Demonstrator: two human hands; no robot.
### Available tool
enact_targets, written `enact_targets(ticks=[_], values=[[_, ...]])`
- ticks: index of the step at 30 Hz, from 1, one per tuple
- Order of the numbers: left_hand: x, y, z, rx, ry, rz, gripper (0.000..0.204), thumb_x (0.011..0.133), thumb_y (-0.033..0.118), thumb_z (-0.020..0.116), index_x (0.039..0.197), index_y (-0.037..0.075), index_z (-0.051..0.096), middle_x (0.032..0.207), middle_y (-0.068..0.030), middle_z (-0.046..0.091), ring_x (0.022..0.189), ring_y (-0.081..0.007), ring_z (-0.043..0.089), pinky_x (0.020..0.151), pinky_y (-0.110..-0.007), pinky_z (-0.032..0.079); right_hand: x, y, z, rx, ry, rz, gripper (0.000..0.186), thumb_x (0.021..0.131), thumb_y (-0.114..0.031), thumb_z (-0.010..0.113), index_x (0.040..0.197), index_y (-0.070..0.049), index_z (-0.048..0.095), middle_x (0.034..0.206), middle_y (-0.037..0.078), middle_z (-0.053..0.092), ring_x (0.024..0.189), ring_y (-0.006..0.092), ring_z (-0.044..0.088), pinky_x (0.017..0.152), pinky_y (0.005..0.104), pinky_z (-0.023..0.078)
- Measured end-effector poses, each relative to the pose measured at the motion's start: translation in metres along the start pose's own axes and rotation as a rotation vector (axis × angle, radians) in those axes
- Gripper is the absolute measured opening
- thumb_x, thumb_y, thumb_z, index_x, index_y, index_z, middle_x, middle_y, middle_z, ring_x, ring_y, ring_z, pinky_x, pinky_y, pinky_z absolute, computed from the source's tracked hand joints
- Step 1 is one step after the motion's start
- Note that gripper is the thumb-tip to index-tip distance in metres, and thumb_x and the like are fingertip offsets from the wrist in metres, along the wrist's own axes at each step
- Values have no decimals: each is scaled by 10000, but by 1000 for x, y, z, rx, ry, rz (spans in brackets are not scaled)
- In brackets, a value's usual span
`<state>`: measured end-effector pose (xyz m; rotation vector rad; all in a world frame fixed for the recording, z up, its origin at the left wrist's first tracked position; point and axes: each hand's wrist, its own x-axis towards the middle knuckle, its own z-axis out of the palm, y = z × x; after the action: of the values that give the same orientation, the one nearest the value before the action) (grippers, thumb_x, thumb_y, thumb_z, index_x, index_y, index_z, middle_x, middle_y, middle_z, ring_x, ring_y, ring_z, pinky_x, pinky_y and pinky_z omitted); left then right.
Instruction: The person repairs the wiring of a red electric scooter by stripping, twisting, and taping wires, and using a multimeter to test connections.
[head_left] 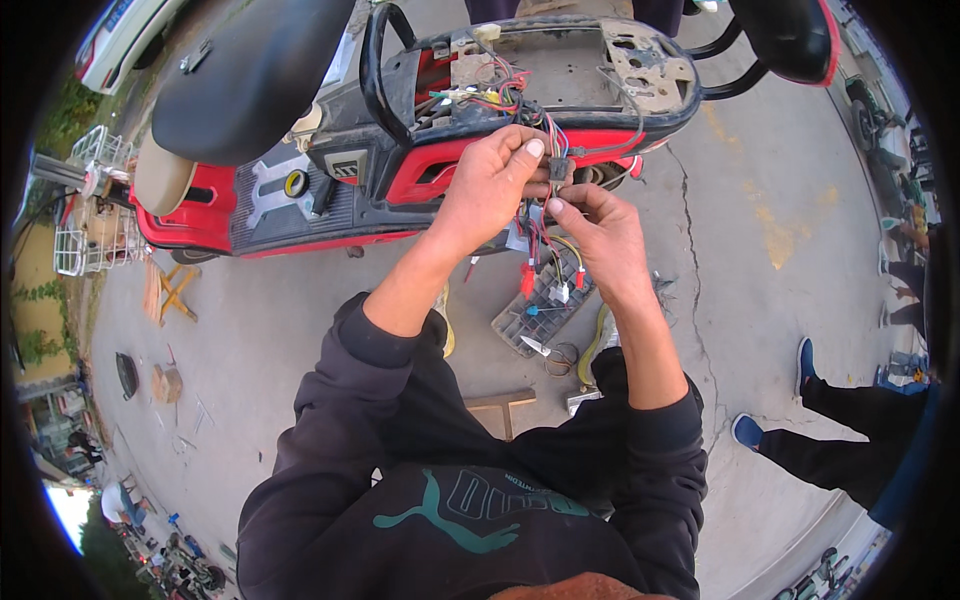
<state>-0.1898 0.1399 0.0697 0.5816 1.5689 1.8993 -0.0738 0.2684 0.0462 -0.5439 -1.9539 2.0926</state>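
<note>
Two dark sleeves rise from the lower edge and meet above the concrete ground (300, 330), both bare hands closed on the same small thing. The right hand (600, 235) sits lower and nearer the body, its thumb and fingers pinching the bundle of coloured wires (535, 245) just below a small grey connector (558, 168). The left hand (490, 185) reaches a little farther, fingers curled with the thumb pressed against the connector's top. So the connector lies between the two hands, touching both, and the wire bundle's long axis runs near to far: loose red-capped ends hang down toward the person, while the other end climbs into the open rear compartment of the red scooter (420, 170). Below the hands, on the ground, lies a grey finned controller box (540, 310) with more wire ends on it. Farther off, the scooter's black seat (250, 70) is tipped up. At the right edge, another person's legs in blue shoes (800, 360) stand well apart.
</note>
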Motion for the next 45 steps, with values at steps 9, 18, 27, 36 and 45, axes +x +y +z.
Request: enact_targets(ticks=[9, 18, 27, 36, 45], values=[[2, 1, -1, 110, 46, 0, 219, 1035, 168, 607, 1161, -10, 600, 1000, -64, 716, 888, -117, 712, 746, -259, 606, -3, -6, -6, -99, 1, -13, 168, 926, -90, 720, 1000, 60, 710, 825, -1, 676, 754, 52, 578, 686, 251, 491], [2, 1, 6, 113, 72, 24, 150, 1035, 104, 583, 1133, -8, 598, 962, -54, 714, 870, -99, 703, 715, -243, 597, -7, -11, -4, -158, 42, -40, 162, 918, -77, 722, 1013, 54, 721, 884, 65, 747, 814, 73, 641, 723, 269, 524], [0, 3, 8, 109, 114, 17, 103, 1023, 84, 597, 1077, -2, 618, 916, -38, 716, 838, -107, 723, 689, -229, 586, -6, -8, -2, -252, 74, -109, 165, 873, -117, 761, 954, 26, 740, 778, 87, 735, 669, 92, 651, 638, 291, 523], [1, 4, 7, 101, 131, -15, 111, 1009, 82, 618, 1084, 2, 641, 941, -41, 730, 831, -102, 718, 684, -228, 578, -10, -16, 7, -426, 169, -167, 163, 852, -114, 768, 949, 15, 746, 812, 150, 750, 769, 215, 742, 708, 327, 542], [-16, 11, -4, 792, 102, 734, 329, 818, -141, 608, 1081, 34, 695, 1096, -80, 704, 874, -172, 698, 677, -270, 572, -10, -8, -1, -112, 48, -17, 164, 912, -93, 737, 999, 46, 728, 803, 88, 748, 751, 73, 667, 657, 267, 525]])
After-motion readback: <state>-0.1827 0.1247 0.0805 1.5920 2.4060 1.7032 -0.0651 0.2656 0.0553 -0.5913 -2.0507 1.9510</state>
